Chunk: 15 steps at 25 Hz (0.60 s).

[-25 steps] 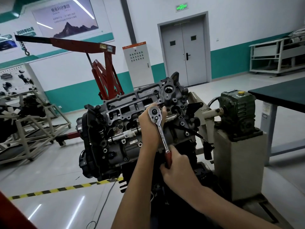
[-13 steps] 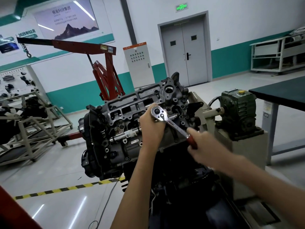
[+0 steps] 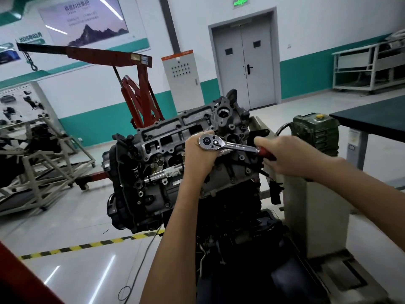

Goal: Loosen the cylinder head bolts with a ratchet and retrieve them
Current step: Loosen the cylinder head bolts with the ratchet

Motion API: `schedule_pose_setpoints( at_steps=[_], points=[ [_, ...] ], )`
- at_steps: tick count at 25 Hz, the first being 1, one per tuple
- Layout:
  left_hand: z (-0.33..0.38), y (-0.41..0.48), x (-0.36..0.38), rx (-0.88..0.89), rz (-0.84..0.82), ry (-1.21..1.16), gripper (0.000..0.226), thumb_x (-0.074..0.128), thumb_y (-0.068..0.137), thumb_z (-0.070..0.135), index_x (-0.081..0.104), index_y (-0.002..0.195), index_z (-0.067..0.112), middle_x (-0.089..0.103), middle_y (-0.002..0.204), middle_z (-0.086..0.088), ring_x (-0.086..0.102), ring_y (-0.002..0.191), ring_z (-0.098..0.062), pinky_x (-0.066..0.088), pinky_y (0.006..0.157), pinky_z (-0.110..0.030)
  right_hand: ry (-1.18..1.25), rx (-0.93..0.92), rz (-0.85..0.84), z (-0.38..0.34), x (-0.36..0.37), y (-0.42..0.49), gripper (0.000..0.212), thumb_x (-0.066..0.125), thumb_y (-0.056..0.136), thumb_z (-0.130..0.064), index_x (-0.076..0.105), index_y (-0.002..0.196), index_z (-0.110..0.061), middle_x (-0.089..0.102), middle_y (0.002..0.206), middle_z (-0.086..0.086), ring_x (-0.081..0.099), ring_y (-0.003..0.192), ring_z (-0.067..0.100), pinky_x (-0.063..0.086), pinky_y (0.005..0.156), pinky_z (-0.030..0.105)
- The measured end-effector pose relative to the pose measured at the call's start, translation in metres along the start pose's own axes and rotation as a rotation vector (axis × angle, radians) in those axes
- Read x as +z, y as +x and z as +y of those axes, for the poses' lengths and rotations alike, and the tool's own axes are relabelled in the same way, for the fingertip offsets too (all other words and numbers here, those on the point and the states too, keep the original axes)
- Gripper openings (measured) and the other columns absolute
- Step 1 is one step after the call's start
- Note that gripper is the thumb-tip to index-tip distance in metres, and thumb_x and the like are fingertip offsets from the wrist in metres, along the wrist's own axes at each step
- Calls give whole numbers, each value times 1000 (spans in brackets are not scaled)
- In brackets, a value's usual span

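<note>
A dark grey engine with its cylinder head (image 3: 175,137) sits tilted on a stand in the centre. A chrome ratchet (image 3: 228,144) with a red handle lies nearly level across the head. My left hand (image 3: 200,157) is curled under the ratchet's round head, gripping the part beneath it. My right hand (image 3: 289,155) grips the red handle out to the right. The bolt under the ratchet is hidden by my left hand. A chrome extension bar (image 3: 165,173) rests across the head's lower face.
A green gearbox (image 3: 315,132) on a grey pedestal (image 3: 315,216) stands right of the engine. A dark-topped table (image 3: 372,119) is at far right. A red engine hoist (image 3: 135,88) stands behind. Metal frames (image 3: 43,163) sit left. A cable (image 3: 140,266) and striped tape (image 3: 87,245) cross the floor.
My right hand has swung the ratchet handle counterclockwise, from pointing down toward me up to nearly level on the right. My left hand has stayed at the ratchet head.
</note>
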State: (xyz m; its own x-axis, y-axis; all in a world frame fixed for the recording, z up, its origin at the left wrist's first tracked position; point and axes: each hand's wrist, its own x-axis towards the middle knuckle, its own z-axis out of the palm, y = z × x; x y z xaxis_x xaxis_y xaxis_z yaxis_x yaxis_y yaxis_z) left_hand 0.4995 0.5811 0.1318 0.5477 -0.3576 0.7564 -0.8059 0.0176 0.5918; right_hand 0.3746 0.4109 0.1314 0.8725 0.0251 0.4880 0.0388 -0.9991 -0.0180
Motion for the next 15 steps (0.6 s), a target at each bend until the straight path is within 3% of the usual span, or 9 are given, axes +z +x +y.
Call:
schedule_pose_setpoints(
  at_steps=[3,6,9,12,15],
  points=[
    [-3,-6,-2,-39,49,-2,35,59,77,-12,37,55,4,36,53,0,29,54,-7,26,52,-26,111,48,25,-11,14,-8,19,55,82,-10,41,91,-20,52,67,-3,56,58,17,46,52,25],
    [1,-16,11,-24,169,-11,39,65,78,-11,42,66,19,42,58,13,37,53,1,32,57,-15,643,294,121,-81,59,-38,27,59,77,-7,39,79,-25,50,58,-2,49,46,9,40,47,15],
    [0,-20,18,-2,242,-57,37,66,83,-5,39,69,15,37,60,10,31,55,-2,32,56,-16,976,414,223,-142,88,-35,20,57,77,-4,50,93,-15,54,61,1,53,47,8,45,46,19],
    [-4,-16,14,-56,202,-102,35,66,85,-3,40,66,12,35,60,5,30,57,-5,31,56,-23,902,331,196,-124,80,-36,21,57,76,-3,48,91,-14,50,58,-6,50,44,5,38,45,11],
    [1,-12,14,-111,185,-95,45,63,83,-8,36,59,20,35,56,12,30,56,-3,31,56,-25,491,152,19,-49,43,-30,20,58,78,-6,46,91,-16,52,61,-2,51,49,11,43,47,22]
  ],
)
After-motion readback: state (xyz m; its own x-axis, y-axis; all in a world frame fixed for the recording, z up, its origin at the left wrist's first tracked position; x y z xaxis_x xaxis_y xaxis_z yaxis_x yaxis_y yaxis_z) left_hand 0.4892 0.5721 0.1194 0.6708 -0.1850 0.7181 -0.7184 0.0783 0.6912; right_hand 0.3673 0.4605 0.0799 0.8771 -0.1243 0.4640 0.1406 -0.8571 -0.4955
